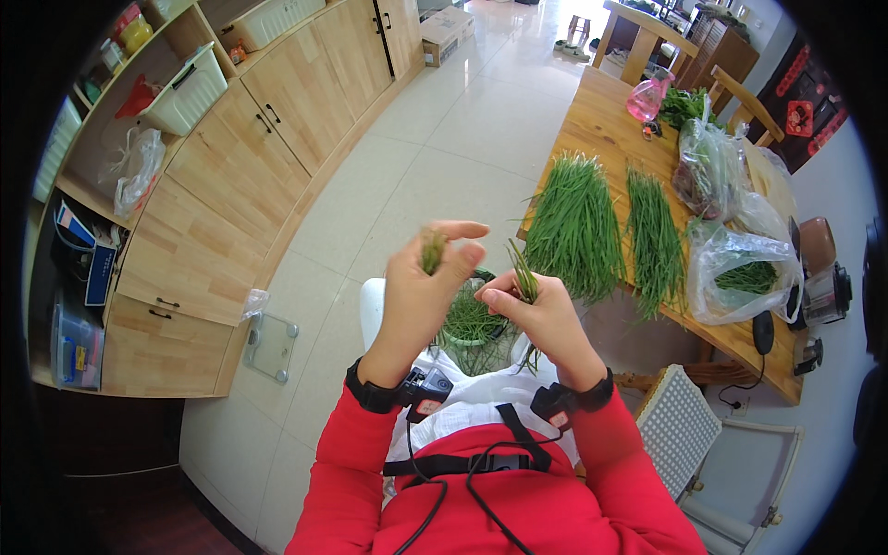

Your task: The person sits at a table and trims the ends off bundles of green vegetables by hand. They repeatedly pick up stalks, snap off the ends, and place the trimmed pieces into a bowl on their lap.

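My left hand (423,284) is raised, its fingers curled round a bunch of green stalks (433,251) whose pale ends poke up blurred between thumb and fingers. To its right, my right hand (544,305) pinches a few thin green stalks (525,279), with leaf ends hanging below the palm. Between and below the hands sits a basin (479,342) with cut green leaves (468,312) in it, partly hidden by my left hand. On the wooden table (590,114) lie a large bundle of long green leaves (576,222), likely chives, and a narrower bundle (652,239).
Plastic bags with greens (746,277) and a pink spray bottle (649,97) stand on the table. A woven-seat chair (680,423) is at my right. A glass scale (272,347) lies on the tiled floor by wooden cabinets (208,243). Cables hang from my wrist cameras (427,392).
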Available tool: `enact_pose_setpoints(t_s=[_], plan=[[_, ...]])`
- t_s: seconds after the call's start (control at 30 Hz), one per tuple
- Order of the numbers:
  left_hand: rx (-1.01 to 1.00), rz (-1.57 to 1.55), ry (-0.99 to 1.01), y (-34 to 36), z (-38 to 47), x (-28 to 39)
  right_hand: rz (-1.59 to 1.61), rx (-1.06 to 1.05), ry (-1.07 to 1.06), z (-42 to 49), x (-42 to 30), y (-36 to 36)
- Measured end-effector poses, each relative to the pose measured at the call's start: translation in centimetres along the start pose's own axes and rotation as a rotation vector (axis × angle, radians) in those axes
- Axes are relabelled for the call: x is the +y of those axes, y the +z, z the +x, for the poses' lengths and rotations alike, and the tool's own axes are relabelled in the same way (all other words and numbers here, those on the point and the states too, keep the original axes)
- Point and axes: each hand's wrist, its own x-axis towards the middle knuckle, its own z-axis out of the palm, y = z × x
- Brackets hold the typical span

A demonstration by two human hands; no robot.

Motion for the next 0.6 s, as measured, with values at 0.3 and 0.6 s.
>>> enact_pose_setpoints(t_s=[0.3, 0.6], plan=[[0.159, -0.127, 0.019, -0.3, 0.1, -0.8, 0.002, -0.072, 0.0, -0.1, 1.0, -0.7], [0.262, -0.302, 0.082, -2.8, -0.1, 0.2, -0.285, 0.385, 0.007, 1.8, 3.9, -4.8]])
